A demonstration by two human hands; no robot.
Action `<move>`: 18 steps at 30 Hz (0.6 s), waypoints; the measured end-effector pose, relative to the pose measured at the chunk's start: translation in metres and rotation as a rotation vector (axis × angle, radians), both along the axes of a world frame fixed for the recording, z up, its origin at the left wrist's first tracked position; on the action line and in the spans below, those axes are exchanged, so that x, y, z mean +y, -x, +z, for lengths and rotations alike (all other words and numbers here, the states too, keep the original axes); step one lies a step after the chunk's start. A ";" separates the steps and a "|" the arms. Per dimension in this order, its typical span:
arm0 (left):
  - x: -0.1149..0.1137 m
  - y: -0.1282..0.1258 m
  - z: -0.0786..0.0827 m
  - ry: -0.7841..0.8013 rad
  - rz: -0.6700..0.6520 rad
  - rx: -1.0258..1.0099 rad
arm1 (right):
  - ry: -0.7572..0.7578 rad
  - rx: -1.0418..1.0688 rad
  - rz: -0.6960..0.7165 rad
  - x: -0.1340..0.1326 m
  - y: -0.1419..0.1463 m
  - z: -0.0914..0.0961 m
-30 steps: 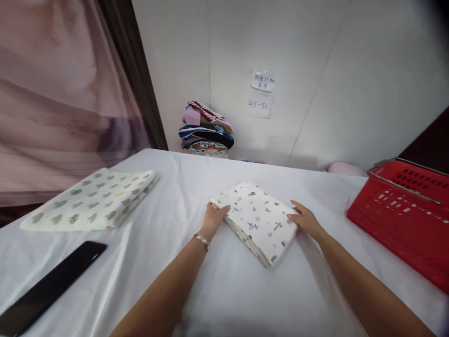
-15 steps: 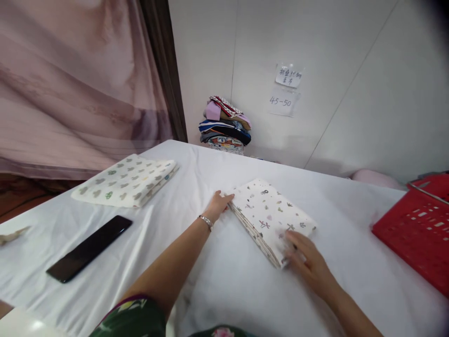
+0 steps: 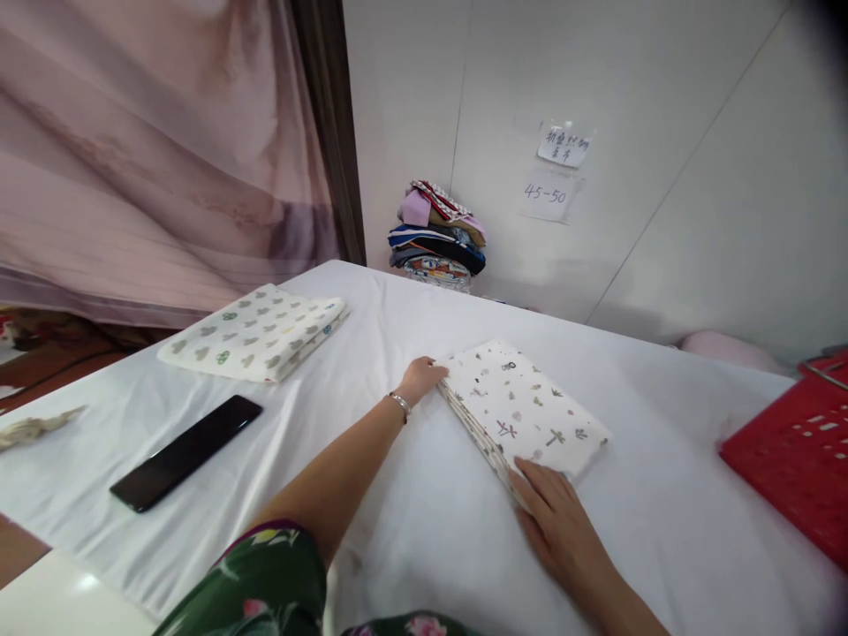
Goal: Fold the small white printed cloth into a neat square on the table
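A folded white cloth (image 3: 530,402) printed with small plants and figures lies on the table in front of me, its stacked layers showing along the left side. My left hand (image 3: 424,378) pinches its left corner, with the thumb on top and some fingers hidden beneath or behind. On the near corner rests my right hand (image 3: 553,517), fingers stretched out and close together over the cloth. Farther left lies a second folded cloth (image 3: 248,336), white with grey and green motifs, apart from both hands.
White fabric covers the table (image 3: 397,565). A black phone-like slab (image 3: 189,452) lies at the left, near a beige scrap (image 3: 33,430). A red basket (image 3: 788,450) stands at the right. Folded clothes (image 3: 437,234) are stacked by the wall, and a pink curtain (image 3: 165,150) hangs left.
My right hand, blurred before, has moved slightly left and now lies flat on the cloth's near corner. The left hand keeps its corner. The whole view has shifted slightly.
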State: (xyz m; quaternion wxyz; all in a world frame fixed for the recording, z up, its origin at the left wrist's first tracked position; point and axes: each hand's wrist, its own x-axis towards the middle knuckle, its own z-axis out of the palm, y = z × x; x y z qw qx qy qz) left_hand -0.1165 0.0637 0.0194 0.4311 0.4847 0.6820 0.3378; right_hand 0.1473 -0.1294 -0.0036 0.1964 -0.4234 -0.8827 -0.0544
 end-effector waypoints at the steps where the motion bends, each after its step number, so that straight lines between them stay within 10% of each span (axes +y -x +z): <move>1: 0.001 0.000 -0.001 0.000 -0.003 0.016 | -0.005 -0.002 0.000 0.000 0.000 -0.001; 18: 0.006 0.011 0.008 0.157 -0.038 -0.086 | -0.027 0.131 -0.001 0.001 0.001 0.004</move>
